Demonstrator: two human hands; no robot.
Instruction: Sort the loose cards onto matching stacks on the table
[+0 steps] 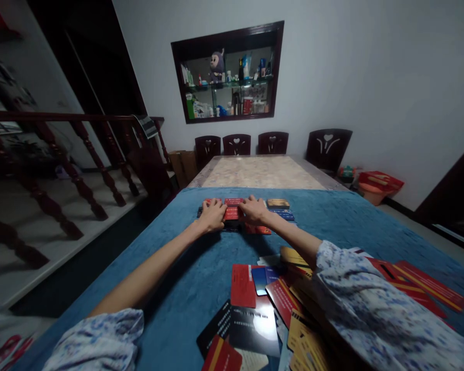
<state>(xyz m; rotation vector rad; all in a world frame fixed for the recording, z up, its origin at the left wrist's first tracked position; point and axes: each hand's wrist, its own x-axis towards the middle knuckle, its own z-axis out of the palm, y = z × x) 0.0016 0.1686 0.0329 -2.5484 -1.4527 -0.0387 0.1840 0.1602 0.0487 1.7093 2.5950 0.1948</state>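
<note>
My left hand [213,215] and my right hand [254,208] reach across the blue cloth [170,247] to a group of cards laid out near its far part. Between them is a red card [232,213], with my fingers closed on its left and right edges. Whether it is one card or a small stack I cannot make out. Another red card [234,201] lies just behind it. Beneath my right hand shows an orange-red card [258,230]. To the right are a gold card [278,203] and a blue card [283,214]. My hands partly cover the cards around them.
A loose heap of red, black and gold cards, with a black card [253,327] in it, spreads nearby under my right forearm. More red cards [429,283] lie at the right. Beyond the cloth is the bare tabletop [259,172], with chairs [327,149] around its far end.
</note>
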